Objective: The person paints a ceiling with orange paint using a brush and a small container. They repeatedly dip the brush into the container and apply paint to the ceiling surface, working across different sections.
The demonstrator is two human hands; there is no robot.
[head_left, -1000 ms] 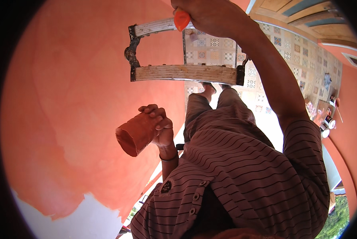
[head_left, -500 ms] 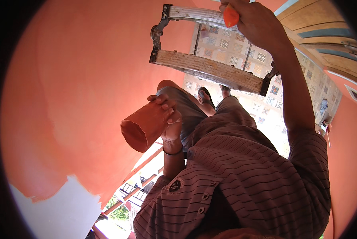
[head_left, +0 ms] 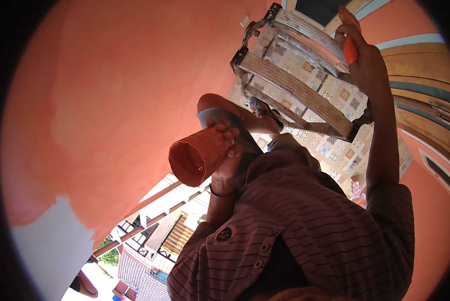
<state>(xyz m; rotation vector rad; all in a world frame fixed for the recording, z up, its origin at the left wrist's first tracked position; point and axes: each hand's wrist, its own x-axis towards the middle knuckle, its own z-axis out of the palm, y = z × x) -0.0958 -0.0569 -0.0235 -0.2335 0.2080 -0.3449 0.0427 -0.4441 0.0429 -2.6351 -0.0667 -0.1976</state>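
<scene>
Seen from above, a person in a striped shirt [head_left: 310,215] is beside a worn stepladder [head_left: 295,94] that slants across the upper right of the frame. The left hand [head_left: 229,160], near the middle, has its fingers wrapped round the side of a red-orange container [head_left: 207,150], just left of centre. The right hand [head_left: 369,61], at the upper right near the end of a ladder step, has its fingers closed round an orange-handled tool [head_left: 350,51], perhaps a brush, with a reddish end pointing to the top edge; whether this hand also touches the ladder, I cannot tell.

To manage this hold well, it would seem best to bring the container's rim more level, as its mouth tilts toward the lower left, and to keep the tool clear of the ladder step.

The container is a cup-like cylinder with an uneven rim. Its inside is red-orange with small bright glints; how much it holds, if anything, cannot be told. An orange wall [head_left: 109,100] fills the left, with a whitish patch [head_left: 49,246] at the lower left, and patterned floor tiles [head_left: 344,94] show through the ladder
</scene>
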